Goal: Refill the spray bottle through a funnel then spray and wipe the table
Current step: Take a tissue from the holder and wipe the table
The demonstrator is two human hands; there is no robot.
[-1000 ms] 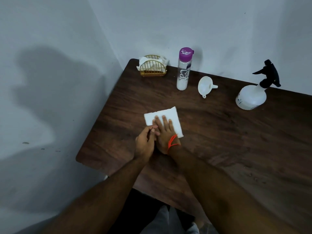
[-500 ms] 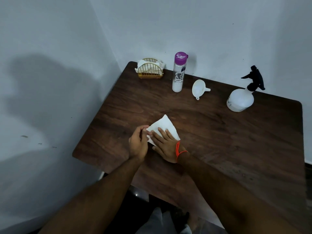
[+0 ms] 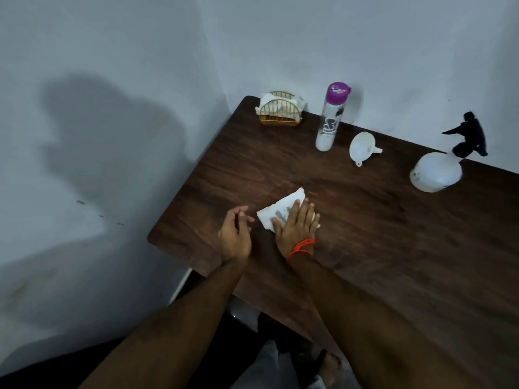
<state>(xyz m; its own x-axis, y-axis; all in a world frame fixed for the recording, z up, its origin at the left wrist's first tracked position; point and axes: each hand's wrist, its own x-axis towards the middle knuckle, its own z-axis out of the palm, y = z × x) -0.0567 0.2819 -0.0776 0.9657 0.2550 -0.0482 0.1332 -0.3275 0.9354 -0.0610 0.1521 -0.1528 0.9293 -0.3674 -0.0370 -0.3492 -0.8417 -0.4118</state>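
Head view: the right hand, fingers flat and spread, presses a white paper napkin onto the wooden table, hiding most of it. The left hand hovers beside, fingers loosely curled, holding nothing. The spray bottle, funnel and water bottle stand far back.

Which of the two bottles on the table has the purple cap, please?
The tall slim clear bottle beside the napkin holder; the round spray bottle has a black trigger head.
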